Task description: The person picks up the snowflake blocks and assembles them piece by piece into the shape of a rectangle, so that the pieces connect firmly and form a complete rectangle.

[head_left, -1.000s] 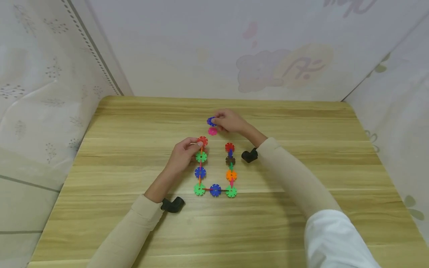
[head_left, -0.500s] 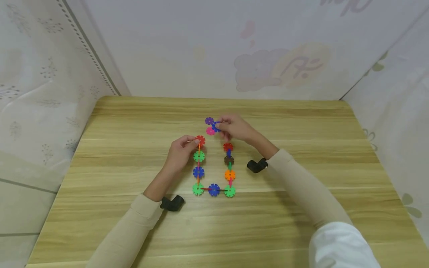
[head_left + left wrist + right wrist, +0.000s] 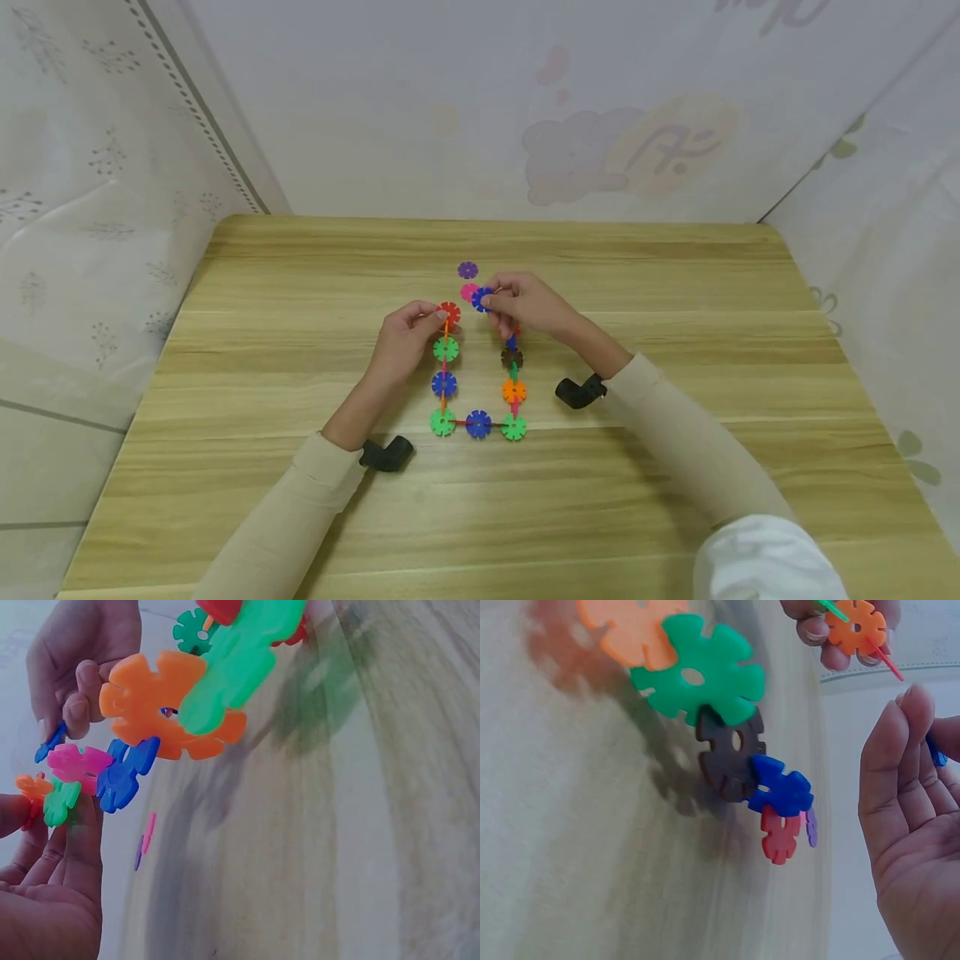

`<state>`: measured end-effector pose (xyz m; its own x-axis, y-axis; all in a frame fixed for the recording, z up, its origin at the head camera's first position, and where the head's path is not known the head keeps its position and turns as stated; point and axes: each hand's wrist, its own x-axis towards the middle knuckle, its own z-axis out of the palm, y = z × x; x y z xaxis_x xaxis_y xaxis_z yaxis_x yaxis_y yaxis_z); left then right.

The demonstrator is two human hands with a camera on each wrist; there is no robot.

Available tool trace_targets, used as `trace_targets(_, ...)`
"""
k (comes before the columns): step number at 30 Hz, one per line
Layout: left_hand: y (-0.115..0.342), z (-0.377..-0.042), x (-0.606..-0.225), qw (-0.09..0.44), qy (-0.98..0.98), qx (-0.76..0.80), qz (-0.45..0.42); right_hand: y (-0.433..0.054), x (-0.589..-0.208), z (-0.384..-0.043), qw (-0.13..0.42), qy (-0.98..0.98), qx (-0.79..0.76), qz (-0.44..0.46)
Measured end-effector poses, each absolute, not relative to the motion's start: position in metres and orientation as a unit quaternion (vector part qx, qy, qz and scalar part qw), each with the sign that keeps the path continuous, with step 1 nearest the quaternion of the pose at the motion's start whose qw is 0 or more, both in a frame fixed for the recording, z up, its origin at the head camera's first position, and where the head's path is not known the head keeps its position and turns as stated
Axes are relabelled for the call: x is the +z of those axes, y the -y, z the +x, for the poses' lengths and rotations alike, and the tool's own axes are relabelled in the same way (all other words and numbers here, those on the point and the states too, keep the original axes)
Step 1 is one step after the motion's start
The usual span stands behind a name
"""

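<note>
Notched plastic snowflake discs are joined into a U-shaped chain in mid-table, in green, blue, orange, brown and red. My left hand pinches the red disc at the far end of its left side. In the left wrist view, the orange disc shows at those fingers. My right hand pinches a loose blue disc between thumb and fingers, just right of the red disc and apart from it. The right wrist view shows only an edge of this blue disc. My right hand partly covers the chain's right far end.
A purple disc and a pink disc lie beyond the chain; the held blue disc overlaps the pink one in the head view. Black wrist devices sit under both wrists. A pale printed wall stands behind the wooden table.
My right hand has carried the blue disc nearer, away from the purple disc, which has come into view. The left hand keeps its pinch on the red disc, almost still.
</note>
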<state>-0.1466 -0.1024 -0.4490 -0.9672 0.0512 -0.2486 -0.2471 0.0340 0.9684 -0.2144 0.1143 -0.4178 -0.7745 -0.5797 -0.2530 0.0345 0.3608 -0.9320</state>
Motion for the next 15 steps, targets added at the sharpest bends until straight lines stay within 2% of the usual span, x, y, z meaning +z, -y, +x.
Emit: trace_targets(15,0.102,-0.147,-0.447,0.107,-0.72,0.681,-0.071,-0.105,-0.433,-0.203,0.269,-0.77,-0.562,-0.141)
